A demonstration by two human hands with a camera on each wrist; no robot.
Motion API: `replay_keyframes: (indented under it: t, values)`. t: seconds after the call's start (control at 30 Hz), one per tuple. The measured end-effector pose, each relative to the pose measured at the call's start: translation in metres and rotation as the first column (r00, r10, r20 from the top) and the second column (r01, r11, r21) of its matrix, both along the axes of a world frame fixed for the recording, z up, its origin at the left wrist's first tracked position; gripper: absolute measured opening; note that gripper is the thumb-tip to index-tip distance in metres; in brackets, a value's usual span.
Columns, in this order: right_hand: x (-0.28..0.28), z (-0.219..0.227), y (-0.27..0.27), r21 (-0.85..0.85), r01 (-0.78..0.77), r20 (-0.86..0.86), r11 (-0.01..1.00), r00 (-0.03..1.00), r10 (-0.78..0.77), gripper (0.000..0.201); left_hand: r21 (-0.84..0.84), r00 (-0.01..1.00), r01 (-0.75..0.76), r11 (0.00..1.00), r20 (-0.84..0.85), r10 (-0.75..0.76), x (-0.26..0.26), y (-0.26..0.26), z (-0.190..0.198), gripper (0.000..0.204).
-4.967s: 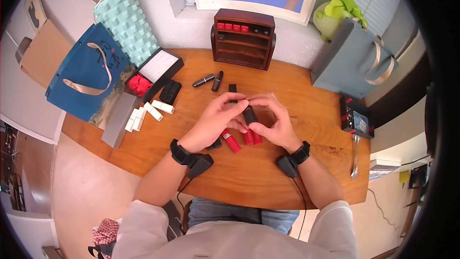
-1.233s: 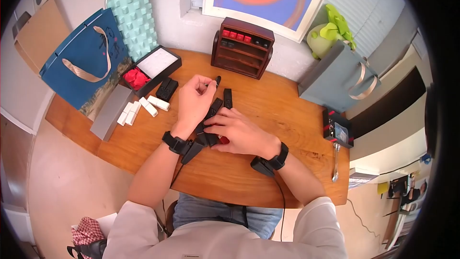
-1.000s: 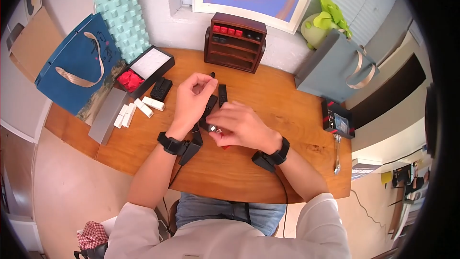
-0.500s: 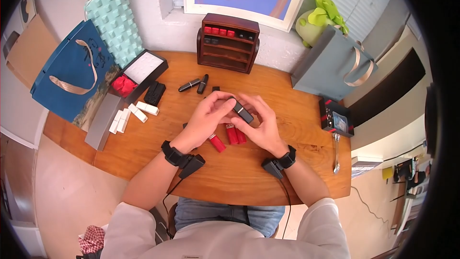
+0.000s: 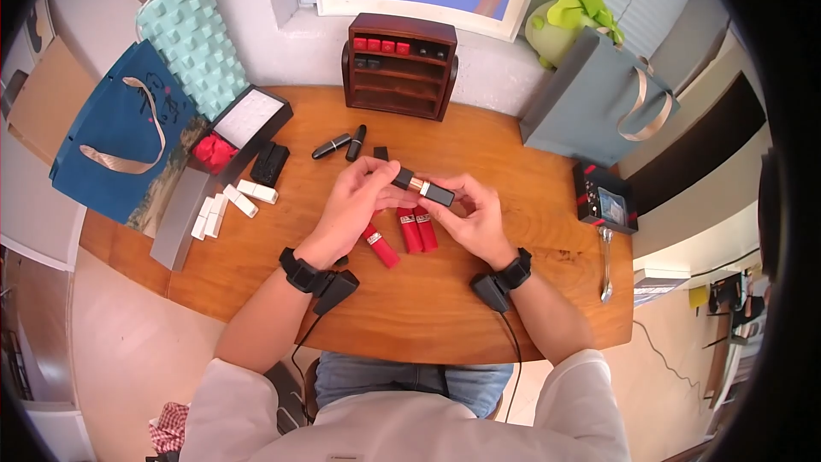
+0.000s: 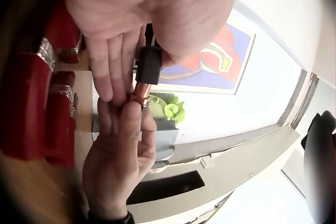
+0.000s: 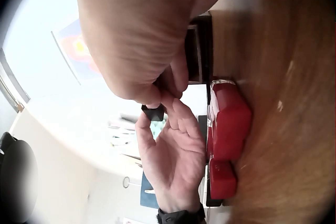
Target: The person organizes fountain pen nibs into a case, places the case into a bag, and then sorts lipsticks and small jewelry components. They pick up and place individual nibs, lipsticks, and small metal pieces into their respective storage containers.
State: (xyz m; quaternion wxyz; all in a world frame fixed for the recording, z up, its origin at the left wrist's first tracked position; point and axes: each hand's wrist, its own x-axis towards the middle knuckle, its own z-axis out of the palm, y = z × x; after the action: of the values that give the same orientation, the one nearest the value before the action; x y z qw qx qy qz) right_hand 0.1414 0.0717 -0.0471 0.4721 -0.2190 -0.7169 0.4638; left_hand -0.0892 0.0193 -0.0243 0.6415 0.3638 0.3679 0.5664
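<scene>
In the head view my left hand (image 5: 352, 205) and right hand (image 5: 477, 221) meet over the desk around a lipstick. The left thumb and fingers pinch its black cap (image 5: 403, 177). My right thumb and fingertips grip the black base (image 5: 439, 195). Between cap and base a rose-gold tube (image 5: 418, 186) shows; this copper-coloured section (image 6: 143, 90) also appears in the left wrist view. Right below the hands lie two red lipsticks (image 5: 410, 233) side by side, with another red lipstick (image 5: 382, 250) slanted to their left.
A dark wooden rack (image 5: 398, 81) with several red and black lipsticks stands at the back. Two black lipsticks (image 5: 332, 146) lie before it. Several white lipsticks (image 5: 242, 200) and a blue gift bag (image 5: 128, 133) are left. At right are a grey-blue bag (image 5: 581, 103) and a spoon (image 5: 607, 265).
From apart and low over the desk a second ago, my hands have come together on the lipstick. Since half a second ago its cap has slid away from the base, exposing the rose-gold tube.
</scene>
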Motion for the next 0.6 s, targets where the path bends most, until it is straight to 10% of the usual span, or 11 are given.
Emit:
replay_keyframes:
  t: [0.3, 0.6]
  values:
    - [0.001, -0.002, 0.002, 0.027, 0.029, 0.002, 0.999, 1.000, -0.029, 0.029, 0.043, 0.983, -0.025, 0.999, -0.181, 0.032, 0.012, -0.006, 0.005, 0.029]
    - [-0.011, 0.022, -0.002, 0.456, 0.176, 0.134, 0.872, 0.956, -0.263, 0.038, 0.118, 0.989, -0.036, 0.992, -0.137, 0.052, 0.020, -0.001, -0.014, 0.023]
